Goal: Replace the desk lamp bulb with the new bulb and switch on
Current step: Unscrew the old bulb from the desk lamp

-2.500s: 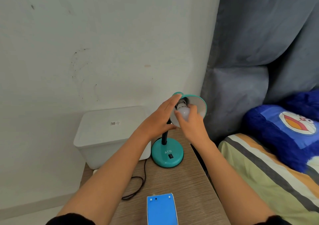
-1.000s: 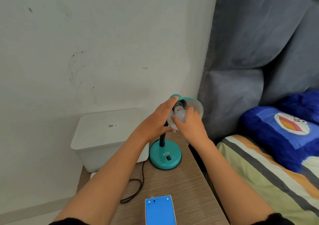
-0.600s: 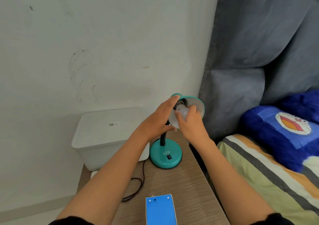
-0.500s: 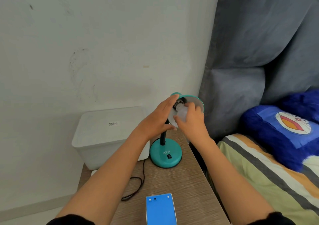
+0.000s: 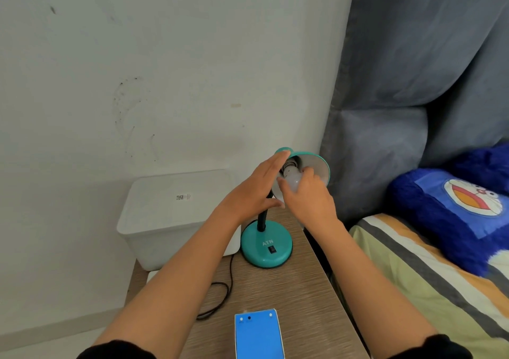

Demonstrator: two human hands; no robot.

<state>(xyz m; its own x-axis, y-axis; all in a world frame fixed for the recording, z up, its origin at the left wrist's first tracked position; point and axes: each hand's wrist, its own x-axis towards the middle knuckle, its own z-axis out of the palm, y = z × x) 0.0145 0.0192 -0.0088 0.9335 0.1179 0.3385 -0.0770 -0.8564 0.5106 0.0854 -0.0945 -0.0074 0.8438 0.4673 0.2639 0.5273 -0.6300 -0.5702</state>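
Observation:
A teal desk lamp stands on the wooden table with its round base [image 5: 266, 244] near the back edge. Its shade [image 5: 316, 165] is tipped toward me. A white bulb [image 5: 292, 180] sits with its metal screw end at the socket inside the shade. My right hand [image 5: 308, 196] grips the bulb's globe from below and the right. My left hand [image 5: 257, 190] wraps the left side of the shade, fingers up along its back and thumb beneath it. The black switch [image 5: 272, 249] shows on the base's front.
A blue box [image 5: 259, 334] lies at the table's near edge. A white lidded bin [image 5: 170, 215] stands left of the lamp against the wall. A black cord [image 5: 220, 289] loops over the table [image 5: 297, 303]. A bed with a striped sheet [image 5: 413, 289] and blue pillow [image 5: 454, 207] borders the right.
My right hand's fingers have shifted around the bulb at the socket, as in turning it. My left hand has stayed on the shade. The lamp base has not moved.

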